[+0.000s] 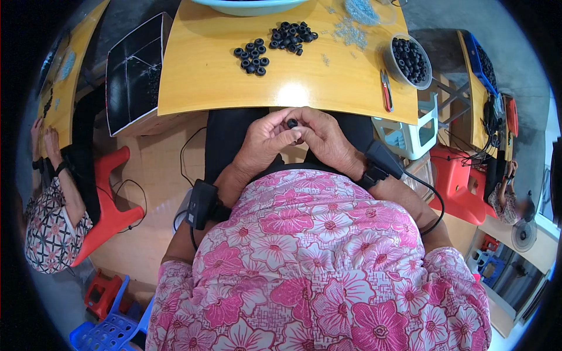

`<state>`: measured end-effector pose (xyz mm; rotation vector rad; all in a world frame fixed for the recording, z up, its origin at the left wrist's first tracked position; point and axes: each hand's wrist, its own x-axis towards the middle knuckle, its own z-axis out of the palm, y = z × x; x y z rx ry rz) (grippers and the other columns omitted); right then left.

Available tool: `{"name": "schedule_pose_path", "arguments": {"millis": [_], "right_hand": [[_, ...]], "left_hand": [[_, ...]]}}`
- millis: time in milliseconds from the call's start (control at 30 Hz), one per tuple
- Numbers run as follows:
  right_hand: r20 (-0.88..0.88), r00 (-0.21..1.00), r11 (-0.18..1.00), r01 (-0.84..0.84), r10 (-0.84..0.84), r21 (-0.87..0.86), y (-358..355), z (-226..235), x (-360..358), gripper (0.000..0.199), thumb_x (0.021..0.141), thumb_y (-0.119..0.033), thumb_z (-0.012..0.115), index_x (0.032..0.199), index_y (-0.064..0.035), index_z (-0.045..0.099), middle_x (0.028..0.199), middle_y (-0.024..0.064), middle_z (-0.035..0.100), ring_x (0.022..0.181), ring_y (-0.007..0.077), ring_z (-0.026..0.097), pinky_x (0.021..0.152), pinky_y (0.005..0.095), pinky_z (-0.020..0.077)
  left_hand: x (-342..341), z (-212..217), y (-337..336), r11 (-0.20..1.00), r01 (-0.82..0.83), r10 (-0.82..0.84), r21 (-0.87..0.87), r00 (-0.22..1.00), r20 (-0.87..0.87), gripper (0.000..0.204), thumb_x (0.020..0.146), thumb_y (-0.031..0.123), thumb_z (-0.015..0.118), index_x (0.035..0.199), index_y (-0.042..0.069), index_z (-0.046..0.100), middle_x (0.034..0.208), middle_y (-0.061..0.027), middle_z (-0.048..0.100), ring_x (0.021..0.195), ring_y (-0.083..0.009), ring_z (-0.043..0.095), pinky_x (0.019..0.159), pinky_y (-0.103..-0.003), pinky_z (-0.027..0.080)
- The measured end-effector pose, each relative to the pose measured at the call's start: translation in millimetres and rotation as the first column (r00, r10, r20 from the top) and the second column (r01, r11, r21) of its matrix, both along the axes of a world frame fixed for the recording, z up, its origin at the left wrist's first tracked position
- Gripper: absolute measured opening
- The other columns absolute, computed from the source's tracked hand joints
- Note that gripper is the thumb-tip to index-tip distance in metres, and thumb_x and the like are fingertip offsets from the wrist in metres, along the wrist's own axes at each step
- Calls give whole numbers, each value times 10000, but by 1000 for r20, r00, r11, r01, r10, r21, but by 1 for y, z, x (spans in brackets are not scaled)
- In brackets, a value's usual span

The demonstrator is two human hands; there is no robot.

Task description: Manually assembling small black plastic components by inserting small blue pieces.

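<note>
A small round black part (292, 123) sits between the fingertips of both hands, just off the table's near edge. My left hand (263, 142) pinches it from the left, and my right hand (329, 139) closes on it from the right, thumbs nearly meeting. The fingers cover most of the part. On the yellow table (205, 82) ahead lie two groups of similar parts: ring-shaped black pieces (252, 57) at the left and a denser heap of black pieces (291, 37) behind them. Neither hand touches the table top.
A clear tub of black parts (408, 61) stands at the table's right, beside red-handled snips (386, 91). Small clear pieces (351, 34) lie scattered farther back, near a pale blue basin (249, 7). A black-lined box (137, 73) adjoins the left edge. Another person (55, 222) sits at left.
</note>
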<state>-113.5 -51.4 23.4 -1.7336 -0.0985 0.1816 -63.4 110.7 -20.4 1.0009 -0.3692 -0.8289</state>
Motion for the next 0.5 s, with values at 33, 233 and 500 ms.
{"name": "schedule_pose_path", "arguments": {"millis": [33, 233, 500], "right_hand": [[-26, 1000, 1000, 3, -3, 6, -1, -2, 1, 197, 874, -26, 489, 1059, 27, 531, 882, 70, 579, 781, 112, 545, 708, 257, 474], [-52, 998, 999, 35, -35, 1, 0, -6, 5, 190, 876, -30, 493, 1046, 36, 545, 858, 62, 587, 758, 104, 551, 689, 254, 483], [-119, 991, 991, 69, -56, 114, -2, -3, 4, 187, 882, -30, 522, 1051, 41, 555, 885, 55, 600, 786, 91, 563, 705, 242, 492]], "left_hand": [[1, 0, 0, 1000, -2, 2, 0, 1000, -1, 437, 886, 119, 597, 1264, -52, 460, 1061, -59, 561, 944, -113, 562, 835, -254, 489], [5, -5, 0, 997, -8, 4, 82, 998, 56, 423, 896, 141, 596, 1255, -47, 473, 1039, -55, 578, 871, -103, 567, 767, -243, 491], [1, 5, -1, 999, -41, 41, 25, 999, 2, 451, 895, 172, 609, 1264, -46, 467, 1083, -53, 570, 893, -90, 547, 801, -237, 468]]}}
